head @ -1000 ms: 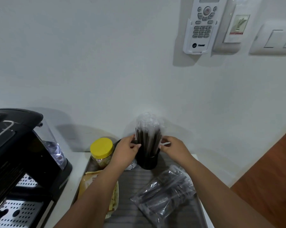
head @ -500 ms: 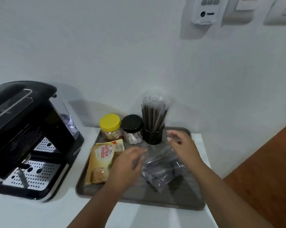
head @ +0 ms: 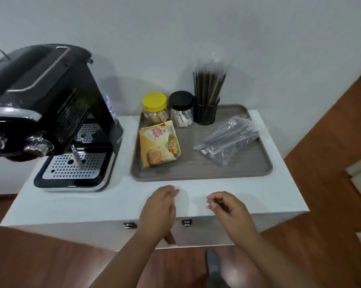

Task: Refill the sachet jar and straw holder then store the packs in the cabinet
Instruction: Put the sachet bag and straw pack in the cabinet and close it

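the tray [head: 198, 173] is showing a grey wood-grain pattern. the creamer pack [head: 157, 143] is glowing yellow with red lettering. one jar [head: 154, 109] is wearing a yellow lid, the other jar [head: 180, 110] a black one over pale sachets. the holder [head: 207, 114] is looking black, its straws [head: 208, 86] dark brown. the straw pack [head: 229, 139] is shining clear over dark contents. the coffee machine [head: 50, 104] is gleaming black and silver, with a dotted silver grille. the cabinet [head: 279, 196] is looking white, the floor [head: 329, 125] reddish-brown.

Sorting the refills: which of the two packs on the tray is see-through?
The clear plastic pack of straws, lying right of the opaque yellow creamer pack on the grey tray.
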A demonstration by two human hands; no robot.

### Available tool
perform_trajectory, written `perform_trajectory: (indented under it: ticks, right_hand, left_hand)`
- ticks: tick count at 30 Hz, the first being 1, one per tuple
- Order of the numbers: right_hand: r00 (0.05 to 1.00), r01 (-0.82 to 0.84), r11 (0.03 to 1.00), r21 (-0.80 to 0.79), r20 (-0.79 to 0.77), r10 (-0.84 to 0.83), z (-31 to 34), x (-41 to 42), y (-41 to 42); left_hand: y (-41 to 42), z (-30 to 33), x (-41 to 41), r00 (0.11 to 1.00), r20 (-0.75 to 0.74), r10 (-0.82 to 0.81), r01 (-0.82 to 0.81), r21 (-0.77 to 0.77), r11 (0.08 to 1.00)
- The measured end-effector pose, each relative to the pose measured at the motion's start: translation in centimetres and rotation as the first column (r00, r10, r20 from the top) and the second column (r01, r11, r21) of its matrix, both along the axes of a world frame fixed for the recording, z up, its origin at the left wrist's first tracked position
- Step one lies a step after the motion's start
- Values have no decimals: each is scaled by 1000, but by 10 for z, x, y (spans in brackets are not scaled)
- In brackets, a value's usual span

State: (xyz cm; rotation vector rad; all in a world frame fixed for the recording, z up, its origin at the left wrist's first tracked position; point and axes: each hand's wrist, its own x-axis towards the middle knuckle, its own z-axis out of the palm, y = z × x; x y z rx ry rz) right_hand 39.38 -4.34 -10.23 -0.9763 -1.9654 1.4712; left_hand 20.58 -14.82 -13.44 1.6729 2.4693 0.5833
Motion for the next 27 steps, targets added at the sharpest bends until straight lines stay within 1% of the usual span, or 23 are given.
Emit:
perform_trajectory:
  ticks: [3, 5, 6, 7, 9, 10, 11, 12, 15, 17, 19, 20, 23, 25, 27]
  right_hand:
    - [993, 0, 997, -78, 118, 10, -24, -3, -37]
    - [973, 63, 979, -194, 229, -17, -43, -10, -54]
    - [962, 128, 952, -277, 269, -51, -51, -14, -57]
    - [955, 200, 902, -381, 282, -93, -58, -20, -59]
    - [957, 288, 728, -622, 220, -190, -63, -34, -65]
    - [952, 300, 642, -705, 185, -243, -61, -40, -67]
    - [945, 304, 588, -750, 159, -285, -62, -46, -68]
    - [940, 302, 562, -770, 143, -310, -63, -50, -68]
    - [923, 322, 528, -786, 136, -360, -67, -58, -68]
    - [906, 348, 497, -795, 148, -397, -67, -60, -68]
    - [897, 373, 491, -787, 171, -408, -65, -61, -70]
    - [898, 392, 511, -765, 199, -392, -64, -61, -71]
    - [907, 419, 616, -667, 284, -310, -60, -57, -76]
    - [915, 404, 652, -642, 286, -285, -58, -50, -81]
    - [922, 386, 667, -637, 276, -270, -57, -42, -85]
  left_hand:
    - [-15, -7, -7, 998, -55, 15, -19, -68, 997]
    - [-23, -9, -8, 992, -124, 1, -15, -116, 993]
    - [-24, -9, -6, 988, -154, -4, -20, -155, 988]
    - [-24, -8, -4, 986, -169, -4, -27, -184, 982]
    - [-27, -5, 0, 984, -174, -32, -11, -241, 970]
    - [-26, -6, 1, 985, -167, -35, -11, -267, 964]
    - [-26, -7, 2, 987, -159, -31, -14, -278, 961]
    - [-26, -7, 2, 987, -156, -28, -17, -281, 959]
    - [-28, -10, 4, 989, -137, -50, 8, -289, 957]
    - [-33, -14, 6, 985, -160, -70, 22, -286, 958]
    - [-36, -16, 9, 981, -184, -60, 7, -275, 961]
    - [-36, -16, 12, 984, -173, -47, -1, -267, 964]
    - [-40, -18, 24, 991, -130, 2, -32, -225, 974]
    - [-44, -19, 32, 993, -122, 6, -31, -201, 979]
    - [-49, -21, 35, 994, -112, -4, -16, -179, 984]
